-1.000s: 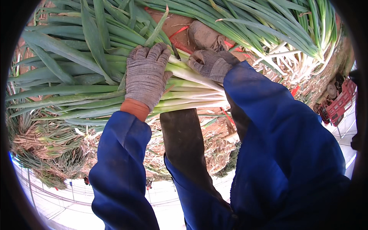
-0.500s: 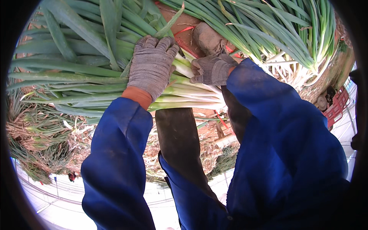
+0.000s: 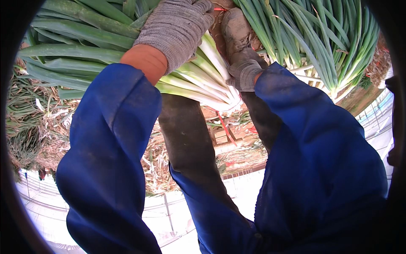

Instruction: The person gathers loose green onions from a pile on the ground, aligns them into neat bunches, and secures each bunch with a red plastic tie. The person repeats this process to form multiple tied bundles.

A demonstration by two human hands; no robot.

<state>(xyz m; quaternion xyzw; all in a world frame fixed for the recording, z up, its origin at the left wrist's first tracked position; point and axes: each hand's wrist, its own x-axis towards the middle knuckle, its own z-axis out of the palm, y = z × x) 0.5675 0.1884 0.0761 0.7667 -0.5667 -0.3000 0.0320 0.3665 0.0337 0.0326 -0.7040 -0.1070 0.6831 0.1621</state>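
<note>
A thick bundle of green onions [image 3: 203, 80] lies across my legs, its broad leaves to the left and its white ends to the right. My left hand [image 3: 175, 31], in a grey knit glove, curls over the stalks where green turns to white. Its fingertips are partly cut off by the upper edge. My right hand [image 3: 245, 76], gloved alike, is closed against the white root ends, with its fingers partly hidden. A thin red tie [image 3: 226, 127] hangs below the bundle.
Another heap of green onions [image 3: 321, 42] lies at the upper right, roots toward me. A dusty shoe [image 3: 236, 31] stands between the two heaps. More onions [image 3: 21, 106] and dry scraps [image 3: 158, 165] cover the ground at left and behind my legs.
My left hand has moved up and slightly right over the bundle. The bundle's white ends have swung left and now slant downward. My right hand has shifted a little right.
</note>
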